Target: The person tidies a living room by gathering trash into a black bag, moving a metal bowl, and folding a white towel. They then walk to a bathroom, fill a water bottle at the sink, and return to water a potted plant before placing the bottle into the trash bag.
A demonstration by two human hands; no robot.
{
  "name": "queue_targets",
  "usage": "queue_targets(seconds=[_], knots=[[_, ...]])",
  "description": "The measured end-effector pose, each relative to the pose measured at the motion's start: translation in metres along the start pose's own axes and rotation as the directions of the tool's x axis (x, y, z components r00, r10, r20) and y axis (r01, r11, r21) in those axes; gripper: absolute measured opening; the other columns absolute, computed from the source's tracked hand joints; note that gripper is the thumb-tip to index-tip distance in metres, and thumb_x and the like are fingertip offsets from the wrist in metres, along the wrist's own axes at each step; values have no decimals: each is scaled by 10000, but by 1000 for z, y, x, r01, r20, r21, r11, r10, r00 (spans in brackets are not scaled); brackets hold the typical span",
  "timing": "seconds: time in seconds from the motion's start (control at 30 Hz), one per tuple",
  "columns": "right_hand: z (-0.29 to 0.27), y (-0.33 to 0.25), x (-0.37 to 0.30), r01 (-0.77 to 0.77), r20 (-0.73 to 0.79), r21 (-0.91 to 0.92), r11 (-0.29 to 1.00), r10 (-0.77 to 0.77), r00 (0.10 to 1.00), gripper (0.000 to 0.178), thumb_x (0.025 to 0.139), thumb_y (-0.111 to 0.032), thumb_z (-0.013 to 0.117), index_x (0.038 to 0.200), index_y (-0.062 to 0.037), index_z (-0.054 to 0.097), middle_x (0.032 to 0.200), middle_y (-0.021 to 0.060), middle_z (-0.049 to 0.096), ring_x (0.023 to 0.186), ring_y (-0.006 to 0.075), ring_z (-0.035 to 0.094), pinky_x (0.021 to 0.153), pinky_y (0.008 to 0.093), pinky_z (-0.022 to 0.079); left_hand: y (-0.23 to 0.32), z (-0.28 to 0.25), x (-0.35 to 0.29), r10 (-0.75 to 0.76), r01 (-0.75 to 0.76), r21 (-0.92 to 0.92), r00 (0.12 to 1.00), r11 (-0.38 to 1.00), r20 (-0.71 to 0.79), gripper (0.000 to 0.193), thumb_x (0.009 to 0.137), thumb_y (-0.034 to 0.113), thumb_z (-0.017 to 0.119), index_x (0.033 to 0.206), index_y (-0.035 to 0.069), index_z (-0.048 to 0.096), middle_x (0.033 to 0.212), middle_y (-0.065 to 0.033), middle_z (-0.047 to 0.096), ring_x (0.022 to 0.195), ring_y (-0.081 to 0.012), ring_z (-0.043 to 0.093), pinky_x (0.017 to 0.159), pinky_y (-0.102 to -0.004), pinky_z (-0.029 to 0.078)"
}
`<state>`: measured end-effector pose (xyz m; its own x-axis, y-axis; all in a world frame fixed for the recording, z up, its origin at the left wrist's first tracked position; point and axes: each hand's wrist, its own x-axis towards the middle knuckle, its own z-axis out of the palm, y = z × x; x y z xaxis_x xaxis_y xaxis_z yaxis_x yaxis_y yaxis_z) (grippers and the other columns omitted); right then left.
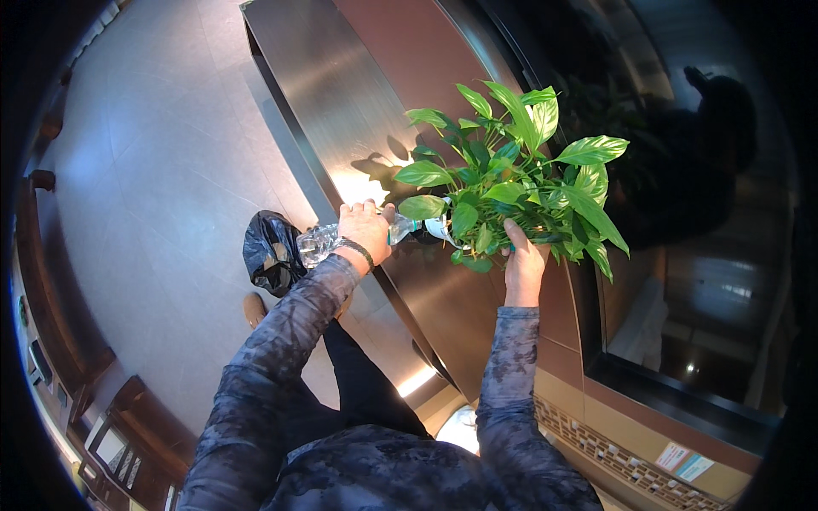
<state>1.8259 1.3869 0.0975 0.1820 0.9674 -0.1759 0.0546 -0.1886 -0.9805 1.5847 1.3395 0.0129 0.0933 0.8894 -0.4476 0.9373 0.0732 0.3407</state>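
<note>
My left hand (366, 232) is wrapped round a clear plastic bottle (317, 244). The bottle is tipped on its side, its neck pointing right at the white pot (438, 226) of a leafy green plant (503, 183). Whether water is flowing out is too small to tell. My right hand (525, 262) is at the near side of the plant, thumb up among the leaves. Its other fingers are hidden under the foliage, so what they grip does not show. Most of the pot is covered by leaves.
The plant is over a brown, shiny counter (460, 298) beside a dark glossy panel (682, 255). A black plastic bag (271, 251) is below on the grey tiled floor (162, 170), near my shoe (254, 310). Dark wooden furniture (149, 417) lines the left side.
</note>
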Motion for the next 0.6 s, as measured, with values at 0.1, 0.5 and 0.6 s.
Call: queue_targets(seconds=[0.1, 0.5, 0.6], knots=[[-1, 0, 0, -25, -4, -25, 999, 25, 1000, 424, 802, -100, 760, 1194, -84, 599, 1057, 5, 662, 816, 81, 595, 546, 218, 398, 4, -3, 1, 12, -13, 43, 1000, 999, 15, 700, 750, 376, 732, 1389, 203, 502, 1231, -119, 562, 1171, -287, 532, 944, -450, 373], [-1, -1, 3, -49, -8, -17, 999, 49, 999, 403, 783, -77, 762, 1154, -79, 606, 1011, -5, 656, 764, 55, 578, 519, 188, 392, 17, -20, 2, 31, -60, 209, 990, 976, 140, 661, 842, 416, 634, 1427, 155, 471, 1268, -115, 558, 1191, -286, 516, 947, -413, 369], [-4, 1, 3, 12, 23, -7, 1000, -12, 1000, 395, 782, -82, 763, 1147, -76, 612, 1001, -6, 656, 750, 51, 569, 519, 187, 390, 19, -21, -1, 36, -61, 213, 992, 975, 121, 614, 849, 394, 625, 1401, 158, 501, 1261, -112, 560, 1193, -283, 516, 941, -411, 372]])
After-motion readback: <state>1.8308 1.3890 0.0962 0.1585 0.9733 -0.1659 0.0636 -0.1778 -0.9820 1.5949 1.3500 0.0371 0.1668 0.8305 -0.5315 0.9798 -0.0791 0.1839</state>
